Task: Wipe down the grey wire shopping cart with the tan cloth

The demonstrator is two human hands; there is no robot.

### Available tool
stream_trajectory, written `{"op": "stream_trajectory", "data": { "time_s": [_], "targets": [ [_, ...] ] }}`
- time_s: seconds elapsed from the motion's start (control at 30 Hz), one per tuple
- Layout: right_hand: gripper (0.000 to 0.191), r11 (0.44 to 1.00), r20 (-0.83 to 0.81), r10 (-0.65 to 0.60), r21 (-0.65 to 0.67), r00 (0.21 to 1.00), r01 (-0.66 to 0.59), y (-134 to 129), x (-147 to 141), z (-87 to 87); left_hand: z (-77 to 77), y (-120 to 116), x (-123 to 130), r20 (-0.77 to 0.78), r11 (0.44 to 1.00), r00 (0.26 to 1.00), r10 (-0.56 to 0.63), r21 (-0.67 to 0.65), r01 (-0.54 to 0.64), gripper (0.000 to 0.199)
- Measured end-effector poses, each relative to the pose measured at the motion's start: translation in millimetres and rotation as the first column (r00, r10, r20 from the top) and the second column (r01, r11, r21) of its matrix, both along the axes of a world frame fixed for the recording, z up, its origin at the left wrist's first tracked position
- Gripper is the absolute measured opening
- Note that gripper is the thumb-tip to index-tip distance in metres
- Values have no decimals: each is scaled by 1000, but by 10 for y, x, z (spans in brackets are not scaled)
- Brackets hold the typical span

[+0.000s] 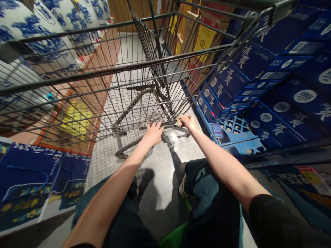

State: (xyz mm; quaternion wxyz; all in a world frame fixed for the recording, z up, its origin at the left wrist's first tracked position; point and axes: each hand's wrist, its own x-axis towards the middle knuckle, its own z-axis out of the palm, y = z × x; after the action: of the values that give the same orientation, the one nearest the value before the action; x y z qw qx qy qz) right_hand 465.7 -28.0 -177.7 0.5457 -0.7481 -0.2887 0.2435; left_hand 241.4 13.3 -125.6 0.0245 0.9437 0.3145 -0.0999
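A dark metal shopping cart [111, 71] stands tilted across the view, its wire basket above my hands. My left hand [153, 134] lies on the cart's lower frame bar, fingers spread over it at the bottom edge of the basket. To its right, my right hand [188, 122] is closed in a pinch on a small tan piece [179, 122], pressed near the corner where bar and wires meet. What the piece is made of is too small to tell. Below the hands, the cart's lower tube frame [134, 142] reaches down toward the floor.
Blue-and-white jars [49, 38] line a wooden ledge [102, 57] on the left. Blue cartons [279, 93] are stacked at right, beside a blue plastic pallet [240, 129]. Dark blue printed boxes [28, 179] sit at lower left. A green object [176, 237] is beneath me.
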Motion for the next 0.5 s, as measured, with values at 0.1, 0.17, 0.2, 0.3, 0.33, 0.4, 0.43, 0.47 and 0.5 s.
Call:
{"op": "stream_trajectory", "data": {
  "time_s": [0.1,0.17,0.2,0.3,0.33,0.4,0.43,0.47,0.5],
  "targets": [
    [17,1000,-93,-24,-18,995,22,58,-85,-78,-14,2,-33,10,1000,1000,-7,11,7,58],
    [17,999,-117,-52,5,992,53,71,-38,-10,-22,11,-40,10,1000,1000,-8,13,8,59],
    [19,997,-114,-71,29,991,75,71,7,47,-25,18,-36,10,1000,1000,-6,10,6,59],
    [26,970,-32,-167,173,985,170,59,149,210,-24,34,-3,1,1000,1000,2,0,-2,59],
    [27,956,-4,-196,221,981,192,58,176,236,-21,36,9,-6,1000,1000,3,-2,-3,59],
    [27,952,8,-196,242,981,189,64,178,225,-12,35,27,-24,1000,1000,3,-6,-4,59],
    [25,965,-12,-159,207,987,158,71,155,192,-7,31,30,-31,1000,1000,3,-4,-3,59],
    [22,980,-38,-110,165,993,115,80,122,149,-2,28,28,-35,1000,999,2,1,-2,59],
    [19,989,-61,-64,128,996,71,90,85,103,2,23,22,-41,1000,999,2,7,-1,59]
  ]
}}
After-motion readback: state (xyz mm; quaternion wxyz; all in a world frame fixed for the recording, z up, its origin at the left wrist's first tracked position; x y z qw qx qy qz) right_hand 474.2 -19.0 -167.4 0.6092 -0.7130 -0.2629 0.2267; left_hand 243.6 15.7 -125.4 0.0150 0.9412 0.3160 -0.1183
